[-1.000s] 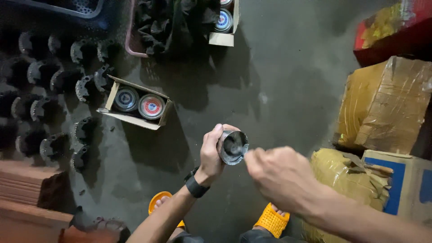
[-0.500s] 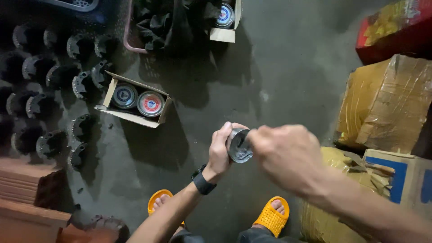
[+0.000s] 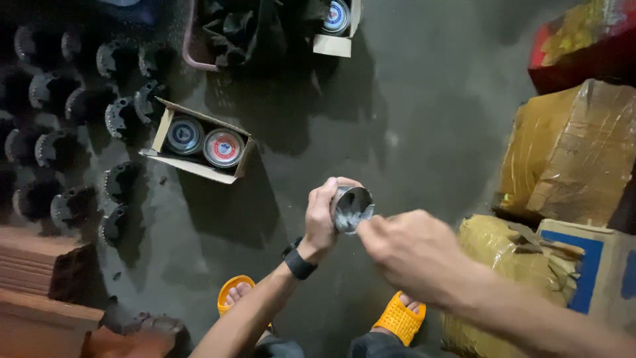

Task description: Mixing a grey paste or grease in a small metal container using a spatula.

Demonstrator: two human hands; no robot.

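Over on the far left there's a bunch of dark toothed round parts (image 3: 79, 132) laid out in rows on the concrete floor (image 3: 411, 113), with a stack of reddish bricks (image 3: 30, 265) nearer in at the left edge. Just right of those parts sits an open cardboard box (image 3: 199, 142) with two round tins (image 3: 205, 140) side by side in it, lids up. Further back there's another small box (image 3: 338, 26) with one tin showing, next to a dark heap in a tray.

In the middle, the left hand (image 3: 324, 215) is wrapped around a small shiny metal cup (image 3: 351, 207), tilted so its open mouth faces up and right, held above the floor and well clear of the boxes. A black wristband sits on that wrist. The right hand (image 3: 411, 255) is right at the cup's rim, fingers bunched together; can't tell if they're pinching anything. Yellow sandals (image 3: 397, 318) show below.

On the right: taped brown parcels (image 3: 570, 152) and a blue-printed carton (image 3: 596, 272).
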